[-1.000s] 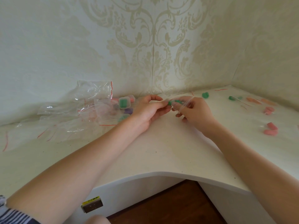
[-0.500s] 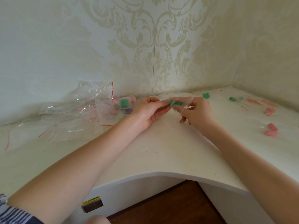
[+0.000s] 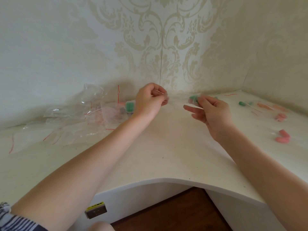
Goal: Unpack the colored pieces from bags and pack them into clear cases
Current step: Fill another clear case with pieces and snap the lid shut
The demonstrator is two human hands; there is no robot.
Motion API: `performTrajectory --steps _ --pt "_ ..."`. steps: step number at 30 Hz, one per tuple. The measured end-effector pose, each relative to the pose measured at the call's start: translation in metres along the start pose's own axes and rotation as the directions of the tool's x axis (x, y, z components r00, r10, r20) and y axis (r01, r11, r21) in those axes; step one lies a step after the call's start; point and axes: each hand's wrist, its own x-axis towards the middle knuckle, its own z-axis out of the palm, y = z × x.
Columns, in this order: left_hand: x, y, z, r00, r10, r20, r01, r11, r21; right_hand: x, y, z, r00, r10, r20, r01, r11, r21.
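Now green piece (image 3: pixel 193 98) in bag (image 3: pixel 176 101) between both hands' fingers (image 3: pixel 202 99).

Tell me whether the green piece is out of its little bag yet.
Cannot tell. The right hand pinches the green piece at the small clear bag, which the left hand also grips; blur hides the bag's edge.

Cream desk (image 3: pixel 166 147); pale damask-patterned wallpaper (image 3: pixel 166 47); green pieces (image 3: pixel 193 98) in a clear bag; pink pieces (image 3: pixel 283 139) near the desk's right edge; red-striped clear bags (image 3: pixel 93 104) at left; blue-striped sleeve (image 3: pixel 10 220).
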Motion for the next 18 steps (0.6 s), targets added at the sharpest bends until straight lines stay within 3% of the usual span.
performTrajectory --steps 5,9,13,15,18 --pt "0.021 0.004 -0.03 0.936 0.117 -0.332 -0.073 0.987 0.141 0.007 -0.005 -0.012 0.987 0.142 -0.077 -0.107 0.932 0.348" --pt "0.035 0.022 -0.063 0.815 0.364 -0.45 -0.173 0.895 0.411 0.008 -0.003 -0.01 0.978 0.202 -0.053 -0.17 0.918 0.358" --pt "0.038 0.028 -0.086 0.724 0.418 -0.549 -0.056 0.829 0.557 0.008 -0.001 -0.005 0.966 0.256 -0.02 -0.235 0.91 0.341" --pt "0.036 0.032 -0.094 0.693 0.473 -0.544 0.032 0.734 0.679 0.009 -0.001 -0.006 0.957 0.289 -0.032 -0.261 0.903 0.342" --pt "0.028 0.037 -0.094 0.701 0.514 -0.495 0.15 0.572 0.806 0.009 0.0 -0.006 0.949 0.312 -0.034 -0.281 0.893 0.35"
